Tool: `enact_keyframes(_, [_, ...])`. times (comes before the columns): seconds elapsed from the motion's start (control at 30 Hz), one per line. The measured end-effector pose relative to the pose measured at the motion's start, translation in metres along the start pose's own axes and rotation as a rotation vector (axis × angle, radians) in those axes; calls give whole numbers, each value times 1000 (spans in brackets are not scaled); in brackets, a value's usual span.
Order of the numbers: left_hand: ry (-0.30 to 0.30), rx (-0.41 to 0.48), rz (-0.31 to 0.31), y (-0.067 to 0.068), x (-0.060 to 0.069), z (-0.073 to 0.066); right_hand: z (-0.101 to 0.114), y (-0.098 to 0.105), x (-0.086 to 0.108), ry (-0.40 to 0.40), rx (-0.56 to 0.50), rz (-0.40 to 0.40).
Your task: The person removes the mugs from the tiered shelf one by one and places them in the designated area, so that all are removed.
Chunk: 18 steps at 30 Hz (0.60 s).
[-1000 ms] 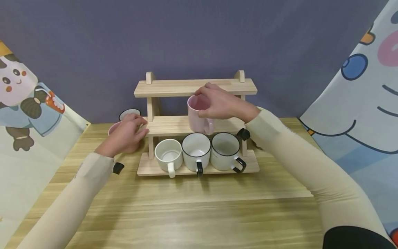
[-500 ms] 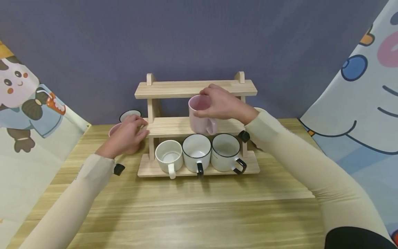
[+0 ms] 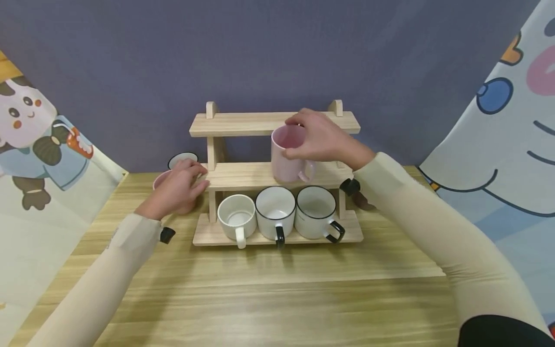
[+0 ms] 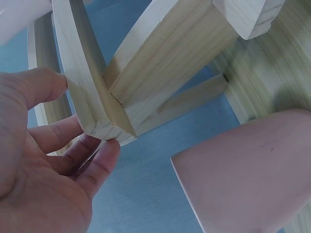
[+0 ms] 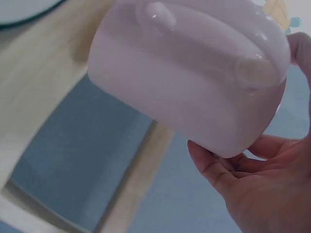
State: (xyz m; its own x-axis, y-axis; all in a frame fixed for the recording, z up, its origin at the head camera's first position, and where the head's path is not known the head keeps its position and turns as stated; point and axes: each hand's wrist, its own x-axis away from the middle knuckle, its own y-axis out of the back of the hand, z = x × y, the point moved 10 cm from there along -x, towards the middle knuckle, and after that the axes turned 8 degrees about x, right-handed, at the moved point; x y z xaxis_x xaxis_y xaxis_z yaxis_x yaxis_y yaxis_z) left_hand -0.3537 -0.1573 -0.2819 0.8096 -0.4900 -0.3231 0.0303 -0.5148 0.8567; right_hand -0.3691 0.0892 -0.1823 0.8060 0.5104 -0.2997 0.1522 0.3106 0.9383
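My right hand [image 3: 323,137] holds a pink mug [image 3: 285,164] by its rim, thumb at the near side and fingers at the far side. The mug is upright at the middle board of a wooden three-tier shelf [image 3: 240,174], handle towards the front right; whether its base touches the board I cannot tell. The right wrist view shows the mug's side [image 5: 184,82] and handle close up. At the shelf's left end, my left hand [image 3: 175,189] grips the middle board; in the left wrist view, thumb and fingers pinch the board's end [image 4: 90,97].
On the bottom board stand a cream mug [image 3: 230,229] and two white mugs with black rims [image 3: 269,222] [image 3: 310,226]. Left of the shelf, partly behind my left hand, are another pink mug [image 3: 159,180] and a black-rimmed mug [image 3: 183,158]. A dark wall [image 3: 277,53] rises behind.
My right hand has moved the pink mug slightly to the right and a little up along the middle board. The left hand keeps its grip on the shelf's end.
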Motion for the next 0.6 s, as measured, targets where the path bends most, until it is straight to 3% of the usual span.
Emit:
enact_keyframes(0.23, [1, -4, 1, 2, -2, -1, -16, 27, 15, -49, -8, -31])
enact_keyframes(0.6, [-27, -8, -10, 3, -1, -3, -45, 48, 55, -116, 29, -34])
